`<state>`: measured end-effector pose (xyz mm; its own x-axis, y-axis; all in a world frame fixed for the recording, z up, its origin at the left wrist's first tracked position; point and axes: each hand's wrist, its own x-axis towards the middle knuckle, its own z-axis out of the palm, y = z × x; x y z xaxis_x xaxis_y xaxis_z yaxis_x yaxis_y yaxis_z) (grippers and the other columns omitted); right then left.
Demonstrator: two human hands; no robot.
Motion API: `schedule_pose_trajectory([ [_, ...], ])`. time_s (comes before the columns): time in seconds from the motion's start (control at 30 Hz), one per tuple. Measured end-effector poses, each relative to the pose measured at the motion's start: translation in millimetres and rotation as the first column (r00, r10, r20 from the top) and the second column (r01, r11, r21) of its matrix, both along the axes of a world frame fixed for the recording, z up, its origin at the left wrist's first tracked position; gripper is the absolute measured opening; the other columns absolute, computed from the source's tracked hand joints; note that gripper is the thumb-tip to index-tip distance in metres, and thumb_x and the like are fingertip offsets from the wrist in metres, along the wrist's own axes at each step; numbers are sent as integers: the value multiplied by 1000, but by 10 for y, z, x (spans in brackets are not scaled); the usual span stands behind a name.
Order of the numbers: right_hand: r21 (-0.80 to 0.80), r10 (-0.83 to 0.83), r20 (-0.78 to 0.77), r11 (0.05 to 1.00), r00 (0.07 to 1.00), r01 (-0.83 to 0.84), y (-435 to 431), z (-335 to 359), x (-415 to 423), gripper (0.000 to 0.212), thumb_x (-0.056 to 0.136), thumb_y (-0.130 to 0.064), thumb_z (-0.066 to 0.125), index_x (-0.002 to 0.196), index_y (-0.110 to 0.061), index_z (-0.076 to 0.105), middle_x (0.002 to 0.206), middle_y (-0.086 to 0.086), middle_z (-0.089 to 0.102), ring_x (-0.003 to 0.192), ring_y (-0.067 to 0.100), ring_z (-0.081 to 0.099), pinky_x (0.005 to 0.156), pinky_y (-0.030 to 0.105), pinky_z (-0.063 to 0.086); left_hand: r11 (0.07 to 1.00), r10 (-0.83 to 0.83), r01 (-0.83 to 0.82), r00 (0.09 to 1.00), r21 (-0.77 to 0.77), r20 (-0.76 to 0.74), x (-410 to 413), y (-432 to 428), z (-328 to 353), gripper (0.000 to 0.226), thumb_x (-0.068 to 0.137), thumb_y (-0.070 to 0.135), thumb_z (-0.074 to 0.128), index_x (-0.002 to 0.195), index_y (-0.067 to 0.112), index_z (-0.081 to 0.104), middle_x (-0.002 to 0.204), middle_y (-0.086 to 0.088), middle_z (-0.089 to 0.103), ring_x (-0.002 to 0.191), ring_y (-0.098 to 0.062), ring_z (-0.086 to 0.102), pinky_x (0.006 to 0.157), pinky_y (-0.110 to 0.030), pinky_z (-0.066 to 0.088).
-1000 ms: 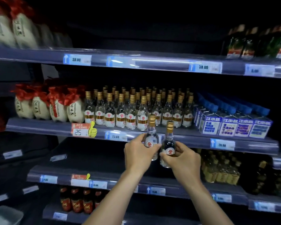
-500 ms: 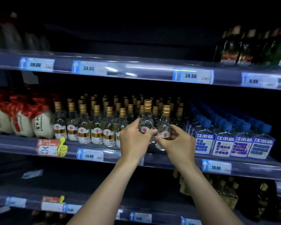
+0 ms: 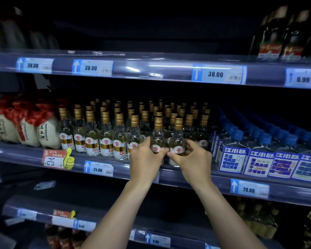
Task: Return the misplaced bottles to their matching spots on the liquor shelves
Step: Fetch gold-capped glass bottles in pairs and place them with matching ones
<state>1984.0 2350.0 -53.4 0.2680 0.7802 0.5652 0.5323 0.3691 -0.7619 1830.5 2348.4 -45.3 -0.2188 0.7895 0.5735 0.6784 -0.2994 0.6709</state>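
Two small clear bottles with gold caps and round red labels stand at the front edge of the middle shelf (image 3: 187, 178). My left hand (image 3: 144, 159) grips the left bottle (image 3: 158, 139) around its lower body. My right hand (image 3: 196, 160) grips the right bottle (image 3: 177, 141) the same way. Both bottles are upright, right in front of the block of matching gold-capped bottles (image 3: 106, 137). My fingers hide the bottles' bases, so I cannot tell whether they rest on the shelf.
White jars with red cloth tops (image 3: 25, 130) stand left of the gold-capped block. Blue-capped bottles in blue-and-white sleeves (image 3: 262, 160) stand to its right. Dark bottles (image 3: 284, 42) sit on the top shelf at right. Lower shelves hold more bottles.
Both hands rose from below the middle shelf's edge and carried the two bottles forward to the front of the matching gold-capped row. The view moved closer to the shelf.
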Motion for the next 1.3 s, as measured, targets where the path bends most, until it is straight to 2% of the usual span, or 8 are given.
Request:
schedule_pose_trajectory([
  [0.1,31,-8,-11,999,1000,8,14,-36,-36,65,59,-38,100,115,-15,75,64,-41,53,79,-27,58,68,-4,43,1000,-19,19,999,5,-36,-40,23,-14,55,83,56,73,120,15,66,96,4,73,92,-15,68,81,-37,56],
  [0.17,39,14,-6,999,1000,-14,18,-72,-31,67,59,-34,100,116,-12,74,66,-49,53,79,-34,53,65,-9,37,999,-33,33,999,2,-42,-53,20,-21,66,84,60,71,129,12,63,105,0,75,98,-18,68,86,-36,55],
  [0.3,-16,57,49,998,997,-56,5,-60,60,77,63,-39,97,130,-18,67,83,-36,58,88,-28,57,67,-5,42,996,-16,21,998,89,-55,-100,-69,-61,73,81,60,74,133,11,63,100,-2,76,91,-14,70,84,-28,56],
  [0.43,-122,151,42,982,988,-145,33,-7,135,77,70,-29,95,138,-23,61,100,-25,68,89,-17,64,67,1,48,960,-23,25,1000,278,-9,-244,-189,-238,42,76,39,87,108,14,74,88,7,73,77,-4,65,73,-24,57],
  [0.7,-131,155,28,980,988,-150,77,-1,-65,84,70,-31,96,143,-21,57,112,-12,70,94,-5,67,73,5,53,923,-41,78,994,376,-105,-489,-95,-381,35,73,20,92,101,7,77,87,0,74,72,-12,68,65,-33,60],
  [1.03,-148,116,38,983,993,-109,28,14,-184,79,71,-27,95,140,-22,59,94,-32,57,87,-30,55,62,-4,43,928,-94,120,992,352,-89,-504,-97,-371,34,74,16,91,102,3,78,91,-5,76,77,-17,70,69,-37,61],
  [1.17,-173,123,29,978,992,-116,-31,39,-200,90,70,-30,95,148,-20,51,121,-13,66,103,-4,65,74,3,51,927,-145,163,986,339,-76,-556,-156,-390,35,76,15,90,106,3,77,94,-3,76,81,-14,70,75,-34,61],
  [1.3,-126,42,58,991,997,-34,-196,60,-256,88,71,-34,94,147,-17,53,128,-8,66,112,3,63,86,4,49,921,-176,189,982,341,-69,-653,-269,-465,33,80,17,88,108,4,76,98,-2,75,86,-11,70,79,-27,59],
])
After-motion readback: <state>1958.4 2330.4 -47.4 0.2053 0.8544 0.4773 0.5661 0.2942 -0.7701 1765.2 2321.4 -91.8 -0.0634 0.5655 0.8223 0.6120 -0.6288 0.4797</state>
